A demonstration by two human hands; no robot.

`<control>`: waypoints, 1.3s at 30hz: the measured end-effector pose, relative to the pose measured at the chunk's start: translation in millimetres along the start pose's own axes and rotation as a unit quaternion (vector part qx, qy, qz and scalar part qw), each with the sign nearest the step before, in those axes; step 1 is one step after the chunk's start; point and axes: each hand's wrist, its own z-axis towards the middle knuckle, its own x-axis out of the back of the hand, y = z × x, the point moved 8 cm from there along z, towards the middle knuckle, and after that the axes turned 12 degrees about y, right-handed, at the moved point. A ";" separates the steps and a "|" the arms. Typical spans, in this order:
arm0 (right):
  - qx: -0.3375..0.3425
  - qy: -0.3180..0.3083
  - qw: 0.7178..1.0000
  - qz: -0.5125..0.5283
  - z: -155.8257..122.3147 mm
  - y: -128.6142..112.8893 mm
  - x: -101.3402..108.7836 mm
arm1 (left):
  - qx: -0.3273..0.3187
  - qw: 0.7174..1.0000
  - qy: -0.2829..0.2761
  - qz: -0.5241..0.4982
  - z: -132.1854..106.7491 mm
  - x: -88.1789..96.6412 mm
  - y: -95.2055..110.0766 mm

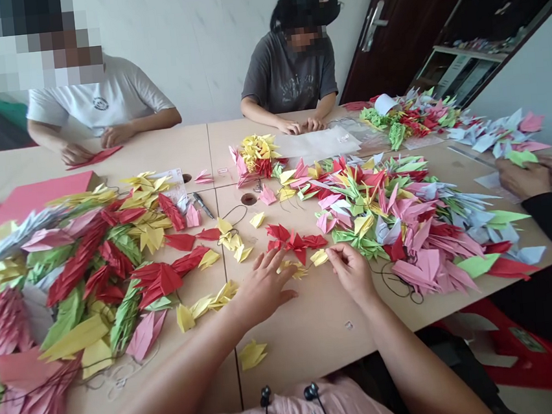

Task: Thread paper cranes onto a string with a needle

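My right hand (352, 271) pinches the tip of a yellow folded paper crane (318, 257) just above the table. Fingers spread, my left hand (265, 287) hovers or rests palm down beside a few yellow cranes (296, 271); whether it touches them I cannot tell. Beyond both hands lies a row of red paper cranes (299, 242). A line of yellow cranes (207, 304) stretches left of my left wrist, and a single yellow crane (252, 354) sits nearer to me.
Heaps of coloured cranes lie left (72, 269) and right (418, 219), with dark cords among them. A pen (203, 205) and a red paper stack (35, 197) lie farther off. Two people sit opposite; a co-worker's hands (529, 176) hold a green crane at right.
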 end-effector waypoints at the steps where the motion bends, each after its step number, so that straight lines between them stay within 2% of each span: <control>1: -0.001 -0.004 1.000 0.006 -0.3 -0.6 -0.5 | 0.001 1.000 0.005 -0.003 -0.6 0.4 -0.5; 7: 0.008 -0.057 0.997 0.059 -6.5 -14.0 -10.4 | 0.003 0.998 0.049 -0.034 8.1 5.7 11.1; 14: 0.027 -0.085 0.991 0.104 -17.6 -39.5 -14.4 | 0.012 0.992 0.072 -0.106 27.6 -1.3 28.0; 20: 0.040 -0.090 0.992 0.082 -19.9 -53.3 -11.0 | 0.053 0.986 0.080 -0.139 21.3 13.8 15.9; 27: 0.078 -0.098 0.992 0.008 -14.6 -69.5 5.1 | 0.039 0.991 0.058 -0.115 9.9 23.8 -2.0; 33: 0.109 -0.095 0.987 -0.063 -13.6 -79.6 22.9 | 0.030 0.996 0.039 -0.070 1.7 24.1 -12.0; 39: 0.135 -0.079 0.979 -0.128 -10.3 -75.3 43.4 | 0.033 0.998 0.013 -0.049 -5.1 19.4 -17.4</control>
